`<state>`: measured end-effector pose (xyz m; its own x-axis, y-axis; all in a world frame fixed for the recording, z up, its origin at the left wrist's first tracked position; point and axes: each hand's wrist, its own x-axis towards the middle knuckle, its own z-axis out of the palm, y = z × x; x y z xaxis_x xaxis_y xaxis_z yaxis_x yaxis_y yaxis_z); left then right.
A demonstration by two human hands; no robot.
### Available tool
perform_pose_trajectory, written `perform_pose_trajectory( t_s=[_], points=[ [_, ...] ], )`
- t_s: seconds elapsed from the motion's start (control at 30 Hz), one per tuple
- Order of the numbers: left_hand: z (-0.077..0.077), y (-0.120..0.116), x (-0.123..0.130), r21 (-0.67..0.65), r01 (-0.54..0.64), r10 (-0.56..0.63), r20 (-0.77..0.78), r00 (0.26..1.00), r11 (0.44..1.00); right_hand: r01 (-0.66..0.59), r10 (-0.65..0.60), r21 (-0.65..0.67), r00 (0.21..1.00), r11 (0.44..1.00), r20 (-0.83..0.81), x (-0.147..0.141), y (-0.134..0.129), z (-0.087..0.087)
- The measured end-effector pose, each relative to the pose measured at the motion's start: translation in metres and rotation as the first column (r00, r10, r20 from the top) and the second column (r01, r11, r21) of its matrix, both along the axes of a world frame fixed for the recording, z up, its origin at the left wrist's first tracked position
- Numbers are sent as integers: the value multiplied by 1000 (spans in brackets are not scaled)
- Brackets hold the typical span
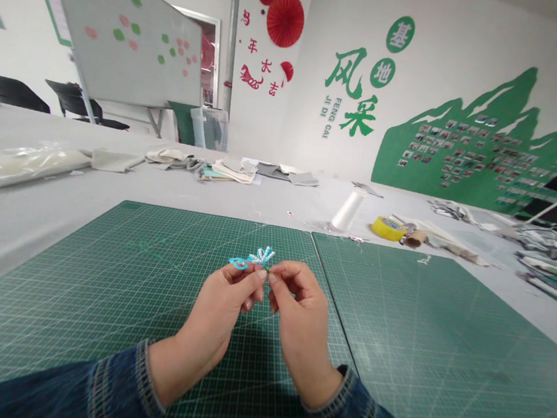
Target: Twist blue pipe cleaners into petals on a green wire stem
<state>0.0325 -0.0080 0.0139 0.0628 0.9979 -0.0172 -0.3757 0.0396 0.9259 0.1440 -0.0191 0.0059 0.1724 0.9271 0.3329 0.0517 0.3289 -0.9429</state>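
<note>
Between my two hands is a small beaded flower with white and light blue petals spread upward. A bright blue loop sticks out to its left, over the fingers of my left hand. That hand is closed, its thumb and forefinger pinching the flower's base. My right hand is closed as well, thumb and forefinger meeting at a small dark green bit below the petals. The fingertips of both hands almost touch, hiding much of the base. Both hands are above a green cutting mat.
A second cutting mat adjoins on the right. Beyond the mats stand a white thread cone, a yellow tape roll and a brown cardboard tube. Folded cloths lie farther back, with a plastic-wrapped bundle at left.
</note>
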Motion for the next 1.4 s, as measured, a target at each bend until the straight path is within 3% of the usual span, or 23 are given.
perform_pose_trajectory(
  t_s=[0.47,0.77,0.9,1.4],
  points=[
    [-1,1,-1,90,-36,45,-98,994,995,-74,72,-19,993,997,-97,-4,-1,-1],
    [-2,1,-1,89,-32,40,-91,995,995,-272,184,-143,877,952,-444,0,3,1],
    [-2,0,-2,99,-8,17,-91,996,995,-348,245,-155,855,925,-457,3,5,3],
    [1,0,-6,183,-41,76,-184,980,982,-360,265,-194,881,912,-392,3,5,5]
  ],
)
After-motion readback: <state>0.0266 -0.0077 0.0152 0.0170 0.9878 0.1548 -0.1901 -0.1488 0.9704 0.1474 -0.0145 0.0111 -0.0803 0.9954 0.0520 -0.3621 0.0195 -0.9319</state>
